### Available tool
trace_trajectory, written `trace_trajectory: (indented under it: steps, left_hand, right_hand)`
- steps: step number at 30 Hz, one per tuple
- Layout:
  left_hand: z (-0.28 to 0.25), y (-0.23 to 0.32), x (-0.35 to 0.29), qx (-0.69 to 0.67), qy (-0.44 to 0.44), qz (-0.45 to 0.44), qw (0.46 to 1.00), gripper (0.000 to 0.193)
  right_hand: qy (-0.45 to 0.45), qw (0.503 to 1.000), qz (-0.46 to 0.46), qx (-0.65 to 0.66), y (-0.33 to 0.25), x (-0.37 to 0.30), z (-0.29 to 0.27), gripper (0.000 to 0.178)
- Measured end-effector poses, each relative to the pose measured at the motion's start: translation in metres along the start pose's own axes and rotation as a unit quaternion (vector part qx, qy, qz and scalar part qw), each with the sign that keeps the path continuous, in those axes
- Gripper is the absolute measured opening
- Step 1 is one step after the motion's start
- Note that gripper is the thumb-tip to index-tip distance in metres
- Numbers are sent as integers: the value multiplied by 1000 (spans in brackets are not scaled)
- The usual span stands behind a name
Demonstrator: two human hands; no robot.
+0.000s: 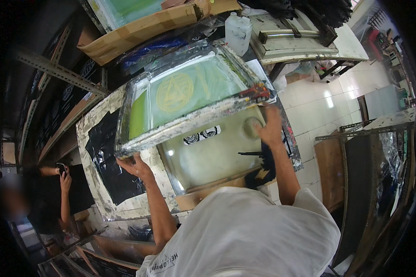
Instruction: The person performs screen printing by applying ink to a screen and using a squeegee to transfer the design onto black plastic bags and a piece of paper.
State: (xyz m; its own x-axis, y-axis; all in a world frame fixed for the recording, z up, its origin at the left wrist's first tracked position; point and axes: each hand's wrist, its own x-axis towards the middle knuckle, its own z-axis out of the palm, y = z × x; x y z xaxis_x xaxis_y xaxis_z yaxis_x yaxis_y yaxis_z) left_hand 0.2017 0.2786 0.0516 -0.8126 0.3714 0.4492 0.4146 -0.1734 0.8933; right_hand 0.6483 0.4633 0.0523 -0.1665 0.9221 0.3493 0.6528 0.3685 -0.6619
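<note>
A silk-screen printing frame (189, 117) with a green mesh and a yellowish round emblem is held tilted over the table. My left hand (137, 168) is closed on its near left corner, fingertips partly hidden at the underside. At the near right corner, my right hand (272, 127) grips the frame, its thumb apart and pointing left. Below the frame lies a pale glassy panel (203, 161) with a black-and-white patterned strip (202, 135) on it. A round clear ring-shaped thing (253, 128) sits by my right thumb.
Black plastic sheeting (108, 157) covers the table's left part. A white jug (238, 34) stands behind the frame, near a cardboard box (148, 34). Metal shelving (60, 71) rises at left, where another person (46, 194) holds a phone. A rack (370, 161) stands right.
</note>
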Motion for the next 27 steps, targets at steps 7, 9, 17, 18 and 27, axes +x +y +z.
trace_trajectory:
  steps: [7,9,17,18,27]
  left_hand:
    - [29,67,55,3,2,-27,1000,60]
    - [34,79,62,11,-4,-20,1000,61]
    - [34,77,78,-6,3,-11,1000,49]
    - [32,75,79,-8,2,-17,1000,48]
    - [31,73,79,-29,6,-49,998,51]
  right_hand:
    - [-153,972,3,-177,-16,-20,-2,95]
    - [-93,976,44,-190,10,-8,-18,98]
    - [-75,981,13,-178,4,-51,-59,92]
    - [-62,982,-10,-177,-4,-71,-65,90]
    - [-112,991,65,-34,-11,-127,-49,54]
